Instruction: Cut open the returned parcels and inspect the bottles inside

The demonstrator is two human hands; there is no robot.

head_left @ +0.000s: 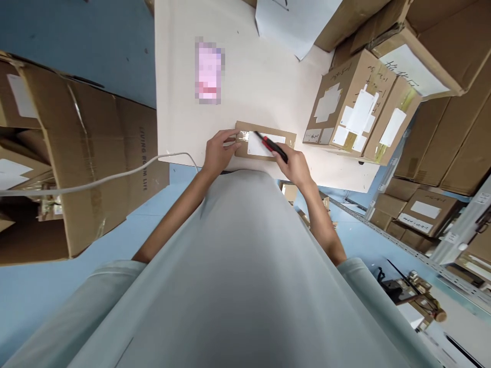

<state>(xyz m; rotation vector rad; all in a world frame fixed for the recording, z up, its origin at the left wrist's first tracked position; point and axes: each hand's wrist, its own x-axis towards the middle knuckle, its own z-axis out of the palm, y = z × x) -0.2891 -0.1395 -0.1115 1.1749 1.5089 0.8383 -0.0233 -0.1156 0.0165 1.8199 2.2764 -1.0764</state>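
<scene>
**Knife over small box, left hand at its end**

The small box [261, 150] lies flat on the bench [180, 120] directly in front of the person, its long axis running left to right, the right end angled slightly toward the body. The left hand [218, 152] is at the left end, half curled, thumb and fingertips against the cardboard (whether it pinches or merely steadies cannot be told). The right hand [297, 166] is closed round the utility knife [275, 148], just off the box's near right corner. From that hand the box lies forward and to the left. The knife crosses it diagonally, tip near the upper left corner of the white label [255, 147], beside shiny tape [243, 136]; contact at the tip is unclear. Of the two hands, the left is nearer the tip's end of the box.
</scene>
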